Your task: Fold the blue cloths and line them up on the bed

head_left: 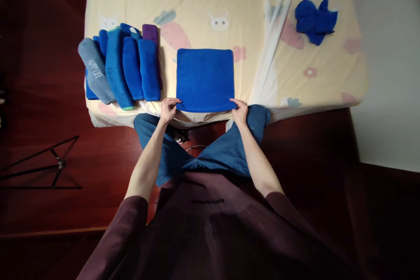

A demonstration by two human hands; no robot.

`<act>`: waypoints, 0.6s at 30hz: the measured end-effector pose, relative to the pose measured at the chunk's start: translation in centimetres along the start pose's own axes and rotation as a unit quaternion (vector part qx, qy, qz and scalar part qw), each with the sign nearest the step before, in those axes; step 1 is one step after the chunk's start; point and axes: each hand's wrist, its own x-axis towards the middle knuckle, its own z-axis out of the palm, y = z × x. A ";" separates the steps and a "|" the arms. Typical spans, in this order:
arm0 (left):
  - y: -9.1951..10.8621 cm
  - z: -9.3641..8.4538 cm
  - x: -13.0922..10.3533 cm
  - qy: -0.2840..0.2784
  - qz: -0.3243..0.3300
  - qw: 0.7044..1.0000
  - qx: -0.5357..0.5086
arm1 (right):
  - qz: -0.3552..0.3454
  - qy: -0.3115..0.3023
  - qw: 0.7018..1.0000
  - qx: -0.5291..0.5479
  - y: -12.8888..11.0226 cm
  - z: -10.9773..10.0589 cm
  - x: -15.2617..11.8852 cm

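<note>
A blue square cloth (205, 79) lies flat near the front edge of the bed. My left hand (169, 109) pinches its near left corner, fingers closed on it. At the near right corner, my right hand (239, 110) holds the cloth between thumb and fingers. Rolled towels are piled to the left: a grey one with lettering (95, 70), a teal-blue one (116, 68), several blue ones (149, 70) and a purple one (150, 32). A crumpled blue cloth (316, 20) rests far to the right.
The bed has a yellow patterned sheet (203, 13) with a ridge of white fabric (274, 39) right of the square cloth. A pale wall (387, 65) borders the bed's right side. A black tripod leg (39, 168) stands on the red-brown floor at left.
</note>
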 end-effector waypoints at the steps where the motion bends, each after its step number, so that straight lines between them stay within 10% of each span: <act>1: -0.1 0.2 0.1 0.011 -0.002 1.000 -0.003 | 0.001 0.002 1.000 0.005 0.2 0.1 0.1; 18: -0.8 1.1 0.0 0.051 -0.061 0.997 -0.011 | 0.035 0.033 0.995 0.088 2.4 1.1 0.8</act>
